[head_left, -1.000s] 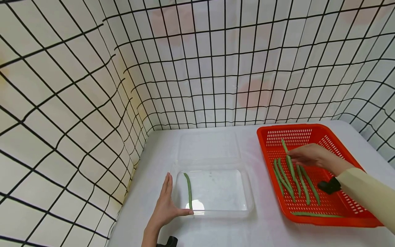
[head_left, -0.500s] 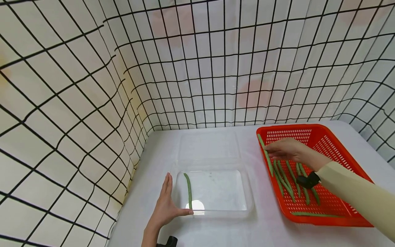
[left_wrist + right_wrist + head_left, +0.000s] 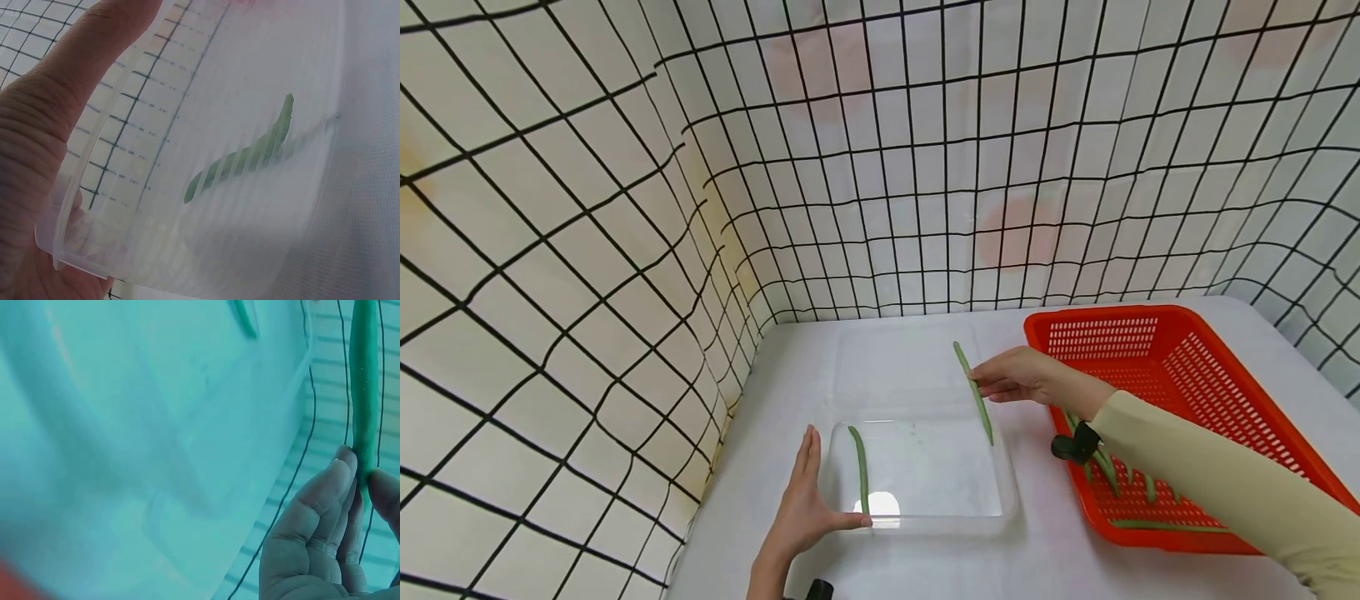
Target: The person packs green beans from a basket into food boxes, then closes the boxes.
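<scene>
A clear plastic container (image 3: 940, 525) stands on the white table, a green bean (image 3: 861, 471) lying along its left side. My left hand (image 3: 802, 512) spans the container's front left corner, fingers straight along the left side and thumb along the front rim. The left wrist view shows that bean (image 3: 240, 159) through the ribbed clear wall. Between thumb and fingertips my right hand (image 3: 1037, 379) pinches another green bean (image 3: 979, 402), over the container's back right part. Close up in the right wrist view, the pinched bean (image 3: 364, 387) points up from the fingertips.
To the right sits a red perforated basket (image 3: 1150, 313) with several green beans, some hidden under the right sleeve (image 3: 1210, 467). A single bean (image 3: 1168, 526) lies along its front wall. Behind the container lies its clear lid (image 3: 895, 358). Black wire grid (image 3: 947, 167) borders the back and sides.
My right hand has carried the pinched green bean left, out of the red basket and across to the container. The left hand stays at the container's corner.
</scene>
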A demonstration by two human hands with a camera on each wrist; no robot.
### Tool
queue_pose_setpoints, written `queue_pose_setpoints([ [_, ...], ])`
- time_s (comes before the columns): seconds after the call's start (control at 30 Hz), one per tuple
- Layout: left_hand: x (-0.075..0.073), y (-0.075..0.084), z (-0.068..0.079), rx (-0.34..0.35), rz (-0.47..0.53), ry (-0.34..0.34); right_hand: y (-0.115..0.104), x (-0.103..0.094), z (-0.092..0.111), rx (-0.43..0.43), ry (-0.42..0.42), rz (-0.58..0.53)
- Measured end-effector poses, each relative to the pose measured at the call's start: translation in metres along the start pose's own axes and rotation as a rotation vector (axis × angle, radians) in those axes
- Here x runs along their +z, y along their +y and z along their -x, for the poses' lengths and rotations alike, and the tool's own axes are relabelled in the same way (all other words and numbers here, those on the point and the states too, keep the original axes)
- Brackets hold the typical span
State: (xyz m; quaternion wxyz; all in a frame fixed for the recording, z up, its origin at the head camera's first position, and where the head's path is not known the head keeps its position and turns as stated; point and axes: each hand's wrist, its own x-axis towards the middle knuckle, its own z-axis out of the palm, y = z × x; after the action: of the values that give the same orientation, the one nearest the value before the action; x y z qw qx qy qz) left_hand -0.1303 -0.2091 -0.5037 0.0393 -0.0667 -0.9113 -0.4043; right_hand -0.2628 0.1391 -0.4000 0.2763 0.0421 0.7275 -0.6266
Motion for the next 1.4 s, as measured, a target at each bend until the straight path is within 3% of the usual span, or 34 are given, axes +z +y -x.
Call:
queue_pose_setpoints([
  [0.27,-0.003,-0.001,-0.001,-0.010,0.011,0.003,-0.005,0.050,-0.017,0.030,-0.068,0.027],
  [0.7,0.000,0.001,0.001,-0.033,0.002,-0.007,0.020,0.106,-0.038,0.057,-0.123,0.100],
  [1.4,-0.002,-0.001,0.000,-0.004,0.008,0.008,0.048,0.148,-0.066,0.128,-0.100,0.189],
])
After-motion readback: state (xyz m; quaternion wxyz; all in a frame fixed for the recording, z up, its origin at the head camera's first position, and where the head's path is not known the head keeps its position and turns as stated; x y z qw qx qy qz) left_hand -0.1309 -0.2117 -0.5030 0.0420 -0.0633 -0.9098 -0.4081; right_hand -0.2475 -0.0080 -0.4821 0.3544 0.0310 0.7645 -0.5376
